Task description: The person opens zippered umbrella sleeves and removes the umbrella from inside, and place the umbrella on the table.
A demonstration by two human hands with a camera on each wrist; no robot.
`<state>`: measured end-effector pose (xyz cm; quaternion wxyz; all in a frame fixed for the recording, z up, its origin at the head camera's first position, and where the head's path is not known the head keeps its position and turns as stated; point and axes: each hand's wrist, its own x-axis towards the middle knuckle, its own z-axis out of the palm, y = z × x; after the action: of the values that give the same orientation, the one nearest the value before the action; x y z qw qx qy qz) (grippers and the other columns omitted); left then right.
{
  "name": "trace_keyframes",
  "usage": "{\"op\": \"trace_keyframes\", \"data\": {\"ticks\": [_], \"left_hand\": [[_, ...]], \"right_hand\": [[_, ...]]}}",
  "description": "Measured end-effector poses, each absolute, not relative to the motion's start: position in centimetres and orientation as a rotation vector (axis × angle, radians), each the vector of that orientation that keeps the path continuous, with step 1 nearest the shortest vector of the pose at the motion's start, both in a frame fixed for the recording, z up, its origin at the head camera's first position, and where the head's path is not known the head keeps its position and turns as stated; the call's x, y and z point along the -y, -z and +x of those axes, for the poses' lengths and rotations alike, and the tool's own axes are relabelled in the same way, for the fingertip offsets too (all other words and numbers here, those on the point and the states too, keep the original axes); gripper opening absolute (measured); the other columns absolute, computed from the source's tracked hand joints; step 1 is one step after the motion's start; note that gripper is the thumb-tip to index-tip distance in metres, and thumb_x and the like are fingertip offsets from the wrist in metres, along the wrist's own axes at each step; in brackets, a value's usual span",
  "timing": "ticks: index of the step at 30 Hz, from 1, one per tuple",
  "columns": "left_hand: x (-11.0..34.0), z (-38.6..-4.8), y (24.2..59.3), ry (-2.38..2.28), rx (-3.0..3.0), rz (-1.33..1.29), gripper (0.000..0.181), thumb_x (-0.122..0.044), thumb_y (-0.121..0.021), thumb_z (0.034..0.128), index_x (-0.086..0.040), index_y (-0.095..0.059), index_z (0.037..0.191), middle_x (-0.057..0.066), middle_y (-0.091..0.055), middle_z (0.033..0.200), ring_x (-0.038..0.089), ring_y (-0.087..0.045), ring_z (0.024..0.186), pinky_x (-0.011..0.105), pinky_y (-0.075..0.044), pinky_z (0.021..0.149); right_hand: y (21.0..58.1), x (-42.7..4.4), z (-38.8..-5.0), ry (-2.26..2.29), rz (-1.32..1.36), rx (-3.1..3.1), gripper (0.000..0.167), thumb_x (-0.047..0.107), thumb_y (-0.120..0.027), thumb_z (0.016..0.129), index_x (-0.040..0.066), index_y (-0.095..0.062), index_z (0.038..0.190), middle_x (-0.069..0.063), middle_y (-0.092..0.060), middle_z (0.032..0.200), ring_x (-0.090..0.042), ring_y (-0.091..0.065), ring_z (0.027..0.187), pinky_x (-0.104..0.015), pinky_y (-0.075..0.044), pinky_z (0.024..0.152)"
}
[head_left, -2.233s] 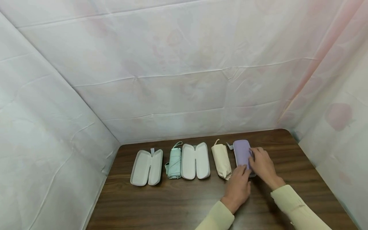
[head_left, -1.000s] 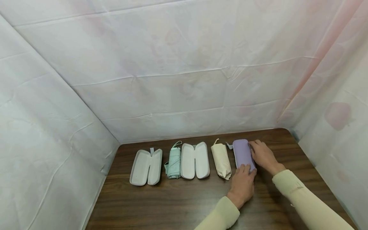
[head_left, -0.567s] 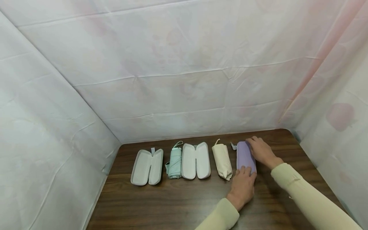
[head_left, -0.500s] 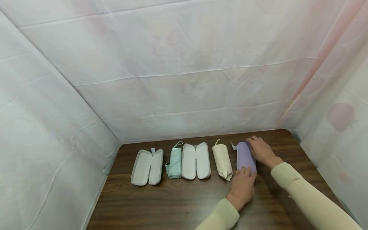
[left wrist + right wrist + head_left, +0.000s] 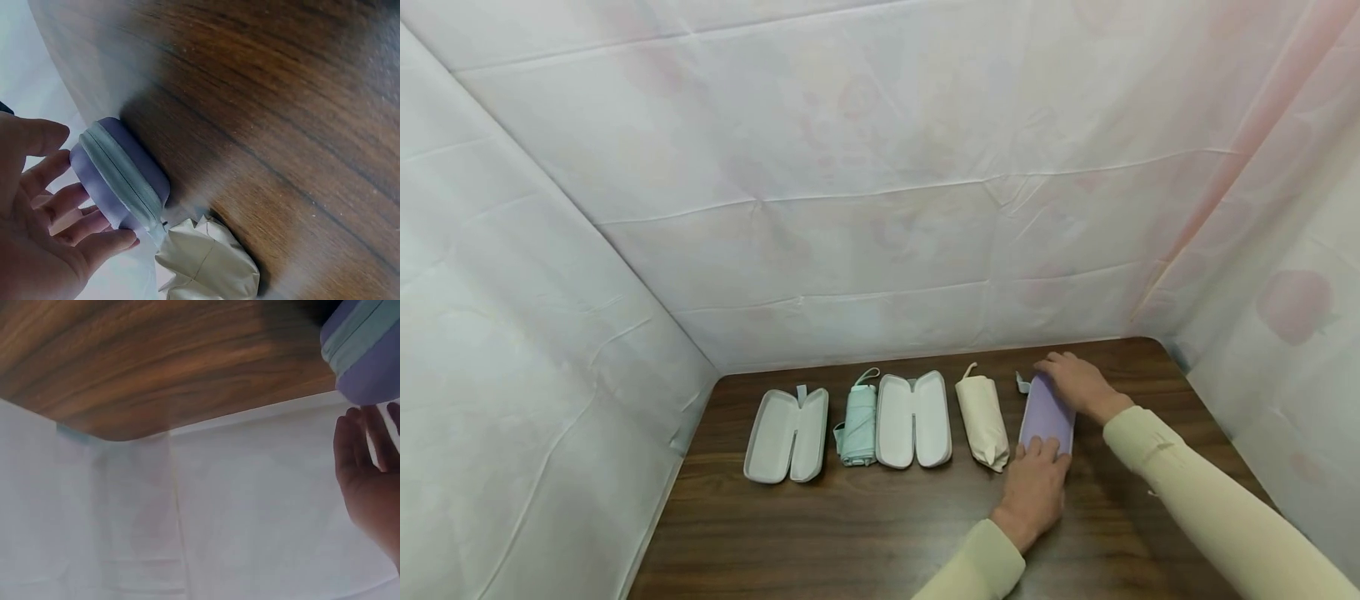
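Observation:
A purple zip case (image 5: 1048,417) with a pale grey zipper band lies on the table at the right end of a row. My left hand (image 5: 1033,487) holds its near end, fingers over the top. At the far end my right hand (image 5: 1078,385) holds it, reaching across from the right. In the left wrist view, the fingers and thumb of the left hand (image 5: 50,219) span the end of the case (image 5: 119,175). The right wrist view cuts off both the case (image 5: 369,356) and the right hand (image 5: 375,475); its thumb is unclear. Case contents are hidden.
Left of the purple case lies a cream folded umbrella (image 5: 982,421) in a sleeve. Further left are an open white-lined case (image 5: 895,421), a mint folded umbrella (image 5: 860,425) and another open case (image 5: 771,437). Pale cloth walls (image 5: 865,250) border the brown table (image 5: 850,542).
Both hands have shifted the purple case slightly right, and its visible top has become narrower. The right hand has moved further over the far end. The other things in the row stay put.

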<state>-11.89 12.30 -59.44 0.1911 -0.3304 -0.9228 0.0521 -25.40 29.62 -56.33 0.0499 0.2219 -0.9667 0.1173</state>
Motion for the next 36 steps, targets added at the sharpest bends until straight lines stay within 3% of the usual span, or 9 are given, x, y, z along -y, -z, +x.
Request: {"op": "trace_keyframes", "data": {"ticks": [10,21,26,32,36], "left_hand": [[-12.3,-12.2,60.3,-0.08,2.52,-0.879,0.012,-0.037,-0.08,0.0868,-0.037,-0.073,0.097,-0.013,-0.058,0.101,0.007,-0.056,0.096,0.024,-0.046,0.072],[-12.6,-12.0,60.5,-0.11,2.563,-0.834,0.023,-0.026,-0.084,0.0865,-0.036,-0.073,0.105,-0.009,-0.053,0.099,0.007,-0.055,0.097,0.03,-0.058,0.082],[-12.8,-11.7,60.2,-0.078,2.585,-0.801,0.023,-0.026,-0.085,0.0857,-0.039,-0.079,0.102,-0.008,-0.053,0.099,0.008,-0.053,0.096,0.031,-0.056,0.08],[-12.9,-11.6,60.2,-0.083,2.634,-0.751,0.031,-0.034,-0.085,0.0859,-0.047,-0.081,0.113,-0.006,-0.059,0.12,0.011,-0.055,0.113,0.03,-0.056,0.083],[-12.7,-11.7,60.1,-0.033,2.643,-0.755,0.026,-0.038,-0.083,0.0893,-0.047,-0.081,0.114,-0.006,-0.062,0.13,0.012,-0.057,0.122,0.031,-0.058,0.087]], "right_hand": [[56.1,-29.8,-26.5,-0.368,0.768,3.067,0.027,-0.006,-0.057,0.1,-0.002,-0.075,0.12,-0.022,-0.072,0.119,-0.046,-0.068,0.112,-0.058,-0.057,0.092],[56.0,-30.4,-27.5,-0.44,0.836,3.158,0.028,-0.005,-0.056,0.099,-0.001,-0.078,0.116,-0.023,-0.074,0.118,-0.045,-0.07,0.112,-0.057,-0.058,0.091],[55.5,-30.9,-27.7,-0.431,0.92,3.225,0.029,-0.005,-0.055,0.099,0.001,-0.08,0.114,-0.021,-0.075,0.118,-0.043,-0.071,0.111,-0.055,-0.059,0.09],[55.7,-31.2,-27.9,-0.42,1.007,3.217,0.032,-0.005,-0.054,0.098,0.004,-0.081,0.115,-0.018,-0.076,0.116,-0.042,-0.069,0.109,-0.055,-0.058,0.089],[55.7,-31.1,-27.9,-0.432,1.01,3.226,0.035,-0.006,-0.055,0.097,0.005,-0.081,0.116,-0.014,-0.074,0.114,-0.041,-0.065,0.107,-0.057,-0.056,0.091]]}}
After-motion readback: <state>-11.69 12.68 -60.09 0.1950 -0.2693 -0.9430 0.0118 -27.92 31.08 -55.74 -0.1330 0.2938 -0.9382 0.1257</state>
